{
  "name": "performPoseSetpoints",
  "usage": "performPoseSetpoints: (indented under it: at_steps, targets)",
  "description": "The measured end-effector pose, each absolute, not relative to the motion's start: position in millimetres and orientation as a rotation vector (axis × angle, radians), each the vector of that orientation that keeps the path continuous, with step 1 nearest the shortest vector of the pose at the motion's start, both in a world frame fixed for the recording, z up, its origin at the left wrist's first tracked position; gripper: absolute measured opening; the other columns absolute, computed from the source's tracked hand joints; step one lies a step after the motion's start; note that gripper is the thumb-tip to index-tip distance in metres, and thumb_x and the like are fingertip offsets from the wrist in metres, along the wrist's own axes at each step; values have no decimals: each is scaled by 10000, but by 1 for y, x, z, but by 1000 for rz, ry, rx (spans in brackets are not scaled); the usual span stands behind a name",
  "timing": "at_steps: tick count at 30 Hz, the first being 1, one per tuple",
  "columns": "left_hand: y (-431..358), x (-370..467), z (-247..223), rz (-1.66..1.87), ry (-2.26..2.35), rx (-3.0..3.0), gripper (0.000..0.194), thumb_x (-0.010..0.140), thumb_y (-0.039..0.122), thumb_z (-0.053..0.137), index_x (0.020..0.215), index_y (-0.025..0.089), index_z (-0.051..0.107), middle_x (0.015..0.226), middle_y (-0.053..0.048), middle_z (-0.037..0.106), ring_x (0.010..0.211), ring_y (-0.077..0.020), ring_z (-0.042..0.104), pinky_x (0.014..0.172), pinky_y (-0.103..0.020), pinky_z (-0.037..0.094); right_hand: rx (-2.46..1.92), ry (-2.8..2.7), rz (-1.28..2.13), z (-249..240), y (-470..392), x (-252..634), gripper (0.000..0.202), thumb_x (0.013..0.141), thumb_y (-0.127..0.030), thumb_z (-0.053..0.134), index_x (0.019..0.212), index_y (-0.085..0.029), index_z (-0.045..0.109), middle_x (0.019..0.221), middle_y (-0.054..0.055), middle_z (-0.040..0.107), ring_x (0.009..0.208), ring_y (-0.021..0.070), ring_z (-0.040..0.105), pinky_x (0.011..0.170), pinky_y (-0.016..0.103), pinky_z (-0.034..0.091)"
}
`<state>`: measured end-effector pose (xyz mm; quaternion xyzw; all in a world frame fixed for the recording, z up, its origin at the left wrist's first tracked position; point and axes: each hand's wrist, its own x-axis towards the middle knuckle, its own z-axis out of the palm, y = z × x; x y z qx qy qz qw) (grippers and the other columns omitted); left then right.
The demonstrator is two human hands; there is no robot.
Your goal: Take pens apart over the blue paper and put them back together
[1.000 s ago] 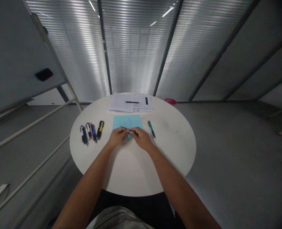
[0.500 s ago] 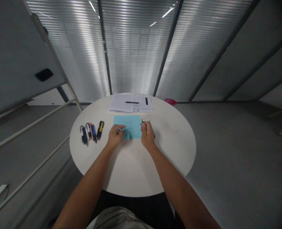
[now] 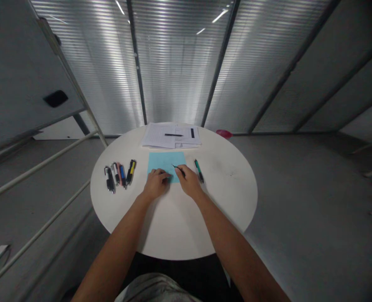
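Observation:
A light blue sheet of paper [image 3: 163,157] lies flat on the round white table. Fingers of my left hand [image 3: 156,183] rest stretched over its lower left part, holding nothing that I can see. My right hand [image 3: 189,181] is at the lower right edge of the sheet, closed around a dark pen [image 3: 182,171] whose thin tip points up and left over the paper. Just right of that hand lies a green and black pen [image 3: 199,170]. The palm side of both hands is hidden.
Several pens [image 3: 116,174] lie side by side at the table's left, with a yellow and black one [image 3: 131,171] at their right end. Stacked printed papers [image 3: 157,136] with a black pen [image 3: 173,135] on top lie at the far edge of the white table [image 3: 176,235].
My right hand has moved left onto the sheet with the pen, uncovering the green pen beside it. The left hand has shifted slightly right and lowered its fingers onto the paper.

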<state>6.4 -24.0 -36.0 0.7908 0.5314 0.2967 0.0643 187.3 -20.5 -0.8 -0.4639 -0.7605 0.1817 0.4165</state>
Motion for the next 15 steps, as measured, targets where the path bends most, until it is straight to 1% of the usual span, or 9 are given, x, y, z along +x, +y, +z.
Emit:
performPoseSetpoints:
  at_steps: [3,6,11,15]
  targets:
    - [-26,6,-34,933,1670,2378,355,804,142,549,1102,249,710,1085,-95,615,987,-233,528,889,-388,411,-1167,-1936,468,-2,-20,187,300,955,-450,384,972,-239,596,884,6,659,792,152,592,714,262,430]
    - [-27,6,-32,945,1804,2330,391,799,162,565,1166,240,676,1146,-109,584,1019,-252,519,897,-397,414,-1169,-1956,465,-3,-20,188,306,954,-453,389,969,-236,603,876,6,659,779,148,588,710,259,422]
    - [-29,8,-27,759,1879,2295,291,835,194,522,1038,257,721,1024,-89,633,975,-266,535,857,-407,411,-1182,-2018,460,-1,-22,187,286,951,-434,414,964,-229,613,880,9,667,771,146,588,691,252,403]
    - [-31,9,-25,719,1901,2275,291,840,209,514,1037,258,722,1054,-93,634,991,-269,539,855,-406,409,-1192,-2047,451,0,-23,186,279,955,-424,416,973,-229,615,899,13,675,775,144,588,701,248,399]
